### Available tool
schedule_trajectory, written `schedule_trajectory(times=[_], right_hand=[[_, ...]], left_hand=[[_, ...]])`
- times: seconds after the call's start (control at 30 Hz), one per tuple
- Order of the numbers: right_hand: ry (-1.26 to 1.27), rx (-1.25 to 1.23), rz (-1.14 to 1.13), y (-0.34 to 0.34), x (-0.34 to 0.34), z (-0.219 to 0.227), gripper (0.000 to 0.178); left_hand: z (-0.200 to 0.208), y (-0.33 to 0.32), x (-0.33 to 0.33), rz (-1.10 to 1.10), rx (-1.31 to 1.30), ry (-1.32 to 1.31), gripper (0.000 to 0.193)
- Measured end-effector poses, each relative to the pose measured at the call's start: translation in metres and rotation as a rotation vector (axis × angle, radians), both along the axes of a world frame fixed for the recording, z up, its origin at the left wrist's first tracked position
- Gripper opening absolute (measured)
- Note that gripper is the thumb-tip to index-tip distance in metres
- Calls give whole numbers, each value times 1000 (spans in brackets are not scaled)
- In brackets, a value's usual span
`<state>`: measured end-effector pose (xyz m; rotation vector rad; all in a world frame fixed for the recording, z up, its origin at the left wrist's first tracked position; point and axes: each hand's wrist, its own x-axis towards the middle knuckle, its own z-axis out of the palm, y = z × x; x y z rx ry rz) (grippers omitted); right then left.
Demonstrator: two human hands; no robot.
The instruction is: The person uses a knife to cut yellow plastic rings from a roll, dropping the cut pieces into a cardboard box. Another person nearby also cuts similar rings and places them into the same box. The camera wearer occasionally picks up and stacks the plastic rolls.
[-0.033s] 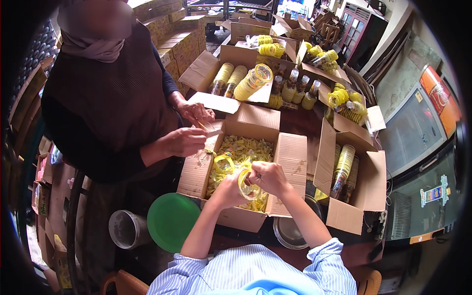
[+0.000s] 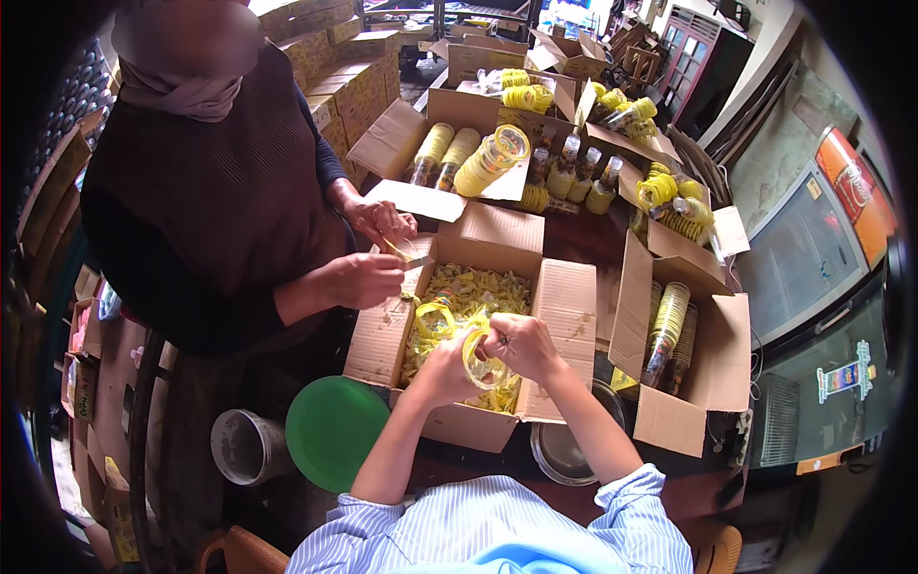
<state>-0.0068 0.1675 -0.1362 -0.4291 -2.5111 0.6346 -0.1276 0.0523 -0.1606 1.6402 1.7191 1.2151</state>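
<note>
My left hand [image 2: 446,371] is wrapped round a yellow, partly clear ring [image 2: 469,350], which looks like a roll or stack of plastic bands. The curled fingers of my right hand [image 2: 523,342] pinch at the ring's upper right rim; the fingertips are partly hidden. Both hands are over an open cardboard box [image 2: 469,427] full of small yellow scraps [image 2: 478,284]. Another yellow ring [image 2: 435,322] lies on those scraps, left of my hands.
Across the box's left flap, a co-worker's hands [image 2: 368,277] hold a thin yellow strip. Boxes with banded stacks [image 2: 672,320] and bottles [image 2: 602,187] stand behind and right. A green round lid [image 2: 335,432], a grey bucket [image 2: 251,447] and a metal-rimmed container [image 2: 566,459] are nearer me.
The co-worker's nearer hand has shifted slightly, and the yellow strip there now shows as a curve. My hands and the ring have hardly moved.
</note>
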Motion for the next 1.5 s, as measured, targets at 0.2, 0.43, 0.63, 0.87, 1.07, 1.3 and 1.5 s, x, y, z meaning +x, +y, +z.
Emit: schedule_trajectory(times=[0.2, 0.43, 0.63, 0.87, 1.07, 1.3, 1.5], right_hand=[[260, -505, -145, 9, 0, -25, 20], [327, -770, -197, -10, -14, -26, 34], [269, -408, -219, -10, -15, -22, 32], [431, -435, -383, 13, -17, -70, 27], [126, -297, -412, 24, 5, -64, 15], [-5, -616, -368, 15, 12, -64, 24], [268, -512, -182, -1, 8, -17, 29]], left_hand=[[5, -1, 3, 149, 167, -80, 45], [1, 0, 3, 269, 187, -60, 44], [-7, 5, 9, 360, 175, 89, 39], [-16, -6, 16, 455, 288, 86, 38], [-4, -22, -4, 303, 331, 54, 62], [-4, -29, -5, 101, 130, -527, 77], [-11, -30, -9, -44, 77, -508, 70]])
